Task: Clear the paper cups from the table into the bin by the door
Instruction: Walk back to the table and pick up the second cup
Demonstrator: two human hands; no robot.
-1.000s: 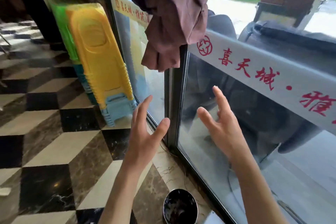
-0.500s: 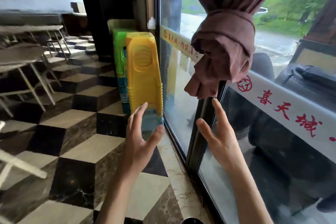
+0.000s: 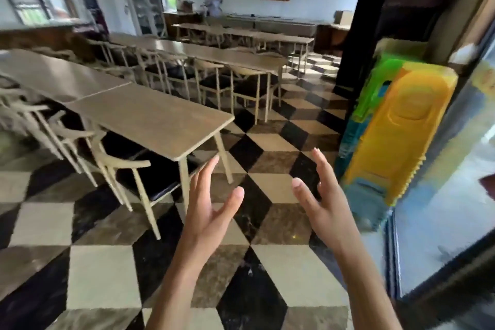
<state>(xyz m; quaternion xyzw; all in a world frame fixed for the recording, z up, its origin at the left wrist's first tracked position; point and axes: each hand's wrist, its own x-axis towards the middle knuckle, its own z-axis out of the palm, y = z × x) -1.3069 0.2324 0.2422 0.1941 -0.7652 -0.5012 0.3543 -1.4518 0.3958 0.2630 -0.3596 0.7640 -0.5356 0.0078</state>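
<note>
Wooden table swings into view where glass door filled the frame before, left hand and right hand spread wide, empty, above the checkered floor.

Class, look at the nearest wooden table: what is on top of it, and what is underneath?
Nothing shows on the nearest wooden table. Beneath it are dark-seated wooden chairs and checkered floor; its top hides most of them.
</note>
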